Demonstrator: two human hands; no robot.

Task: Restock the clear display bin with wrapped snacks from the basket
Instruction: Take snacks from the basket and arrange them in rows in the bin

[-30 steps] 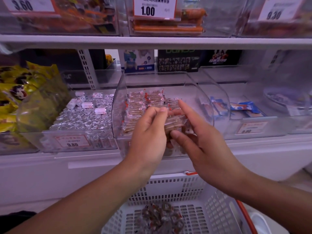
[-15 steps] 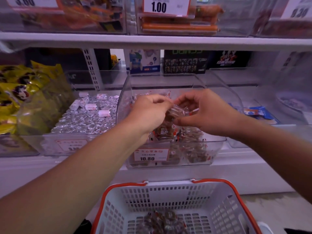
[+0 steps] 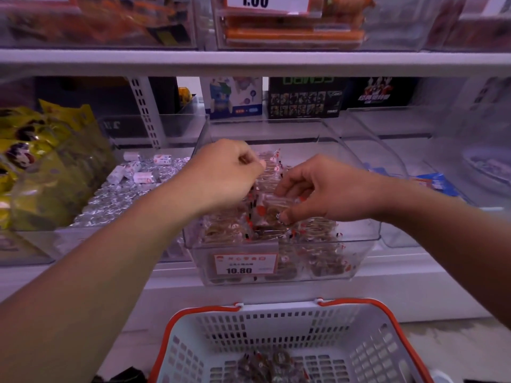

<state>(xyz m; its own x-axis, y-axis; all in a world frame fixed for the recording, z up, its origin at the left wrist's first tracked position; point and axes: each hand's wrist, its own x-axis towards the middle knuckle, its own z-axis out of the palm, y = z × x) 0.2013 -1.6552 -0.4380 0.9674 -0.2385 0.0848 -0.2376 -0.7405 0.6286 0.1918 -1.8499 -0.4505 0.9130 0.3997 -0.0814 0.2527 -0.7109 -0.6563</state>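
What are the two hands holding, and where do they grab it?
The right hand pinches a clear wrapped snack at its right end. The left hand is curled over the clear bin; what it holds cannot be told.

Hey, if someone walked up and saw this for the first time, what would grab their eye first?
Most likely the two hands over the clear display bin at the centre of the shelf: the right hand pinches a wrapped snack, and the left hand is curled above the pile. Next, the price tag reading 10.80 on the bin's front, and the white basket with orange trim below, a few snacks left inside.
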